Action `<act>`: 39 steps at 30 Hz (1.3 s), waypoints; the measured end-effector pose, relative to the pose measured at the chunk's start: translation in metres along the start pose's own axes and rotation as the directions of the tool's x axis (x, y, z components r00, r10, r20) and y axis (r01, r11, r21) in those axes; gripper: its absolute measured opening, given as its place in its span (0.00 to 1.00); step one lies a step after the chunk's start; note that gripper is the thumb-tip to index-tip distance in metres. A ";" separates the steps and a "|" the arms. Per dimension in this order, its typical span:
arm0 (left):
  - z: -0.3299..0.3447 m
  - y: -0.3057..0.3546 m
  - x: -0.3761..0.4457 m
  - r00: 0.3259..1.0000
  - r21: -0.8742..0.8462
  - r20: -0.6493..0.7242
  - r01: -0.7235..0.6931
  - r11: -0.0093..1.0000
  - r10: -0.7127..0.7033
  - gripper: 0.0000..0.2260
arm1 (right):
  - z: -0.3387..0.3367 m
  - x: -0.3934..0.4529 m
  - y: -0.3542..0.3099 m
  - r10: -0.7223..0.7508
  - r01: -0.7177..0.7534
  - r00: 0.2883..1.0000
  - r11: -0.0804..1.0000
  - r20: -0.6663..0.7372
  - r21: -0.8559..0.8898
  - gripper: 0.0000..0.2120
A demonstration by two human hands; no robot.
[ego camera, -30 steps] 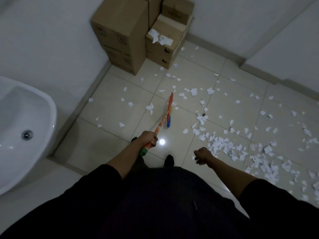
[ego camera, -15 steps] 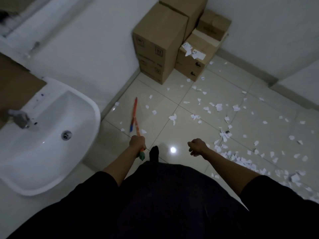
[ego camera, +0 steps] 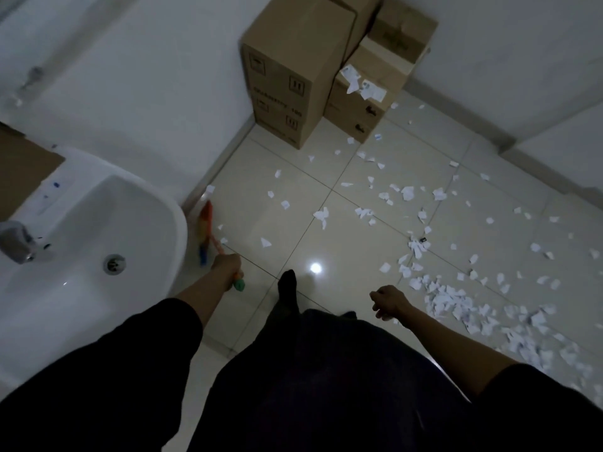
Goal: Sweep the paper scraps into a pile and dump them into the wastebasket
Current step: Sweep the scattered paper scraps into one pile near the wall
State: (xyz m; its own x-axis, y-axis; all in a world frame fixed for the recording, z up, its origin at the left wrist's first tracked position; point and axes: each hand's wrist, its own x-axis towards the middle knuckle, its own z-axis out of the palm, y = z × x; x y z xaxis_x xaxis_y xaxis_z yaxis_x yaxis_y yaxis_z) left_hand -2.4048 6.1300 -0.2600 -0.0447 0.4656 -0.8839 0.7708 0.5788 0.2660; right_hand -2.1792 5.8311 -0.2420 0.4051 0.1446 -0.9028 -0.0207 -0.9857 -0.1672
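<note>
My left hand (ego camera: 226, 266) grips the orange handle of a small broom (ego camera: 206, 233) whose blurred, multicoloured head lies on the floor by the wall skirting, just right of the sink. White paper scraps (ego camera: 321, 215) lie scattered over the beige floor tiles. A denser heap of scraps (ego camera: 456, 303) sits at the right, beyond my right hand (ego camera: 388, 301). That hand hangs free over the floor with its fingers curled loosely and nothing in it. No wastebasket is in view.
A white sink (ego camera: 88, 243) juts out at the left, close to the broom. Stacked cardboard boxes (ego camera: 293, 76) stand in the far corner, with paper bits on a lower box (ego camera: 362, 102). My dark-socked foot (ego camera: 287, 288) is on the tiles between my hands. White walls bound the floor.
The broom has swung left, from the middle of the floor over to the wall beside the sink. My view has turned left too, bringing the sink further in. The right hand stayed empty.
</note>
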 end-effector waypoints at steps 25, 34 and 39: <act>0.118 0.068 -0.052 0.940 -0.002 0.327 -0.096 0.995 0.091 0.08 | -0.024 -0.001 -0.002 0.006 -0.005 1.000 0.998 -0.022 0.058 0.16; 0.055 0.070 -0.018 0.972 0.151 -0.015 -0.232 0.961 0.236 0.13 | -0.015 0.000 0.003 -0.006 0.006 1.000 0.999 0.006 0.039 0.16; 0.010 0.078 0.014 0.969 0.106 -0.111 -0.210 0.972 0.221 0.13 | -0.010 0.001 -0.003 -0.019 0.019 1.000 1.000 0.012 0.024 0.14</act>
State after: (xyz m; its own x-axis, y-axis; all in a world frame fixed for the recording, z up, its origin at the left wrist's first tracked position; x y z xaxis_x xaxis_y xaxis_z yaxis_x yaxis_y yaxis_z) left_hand -2.3389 6.1758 -0.2556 0.0567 0.6533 -0.7550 0.8260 0.3940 0.4030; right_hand -2.1693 5.8335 -0.2379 0.3948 0.1647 -0.9039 -0.0345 -0.9805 -0.1937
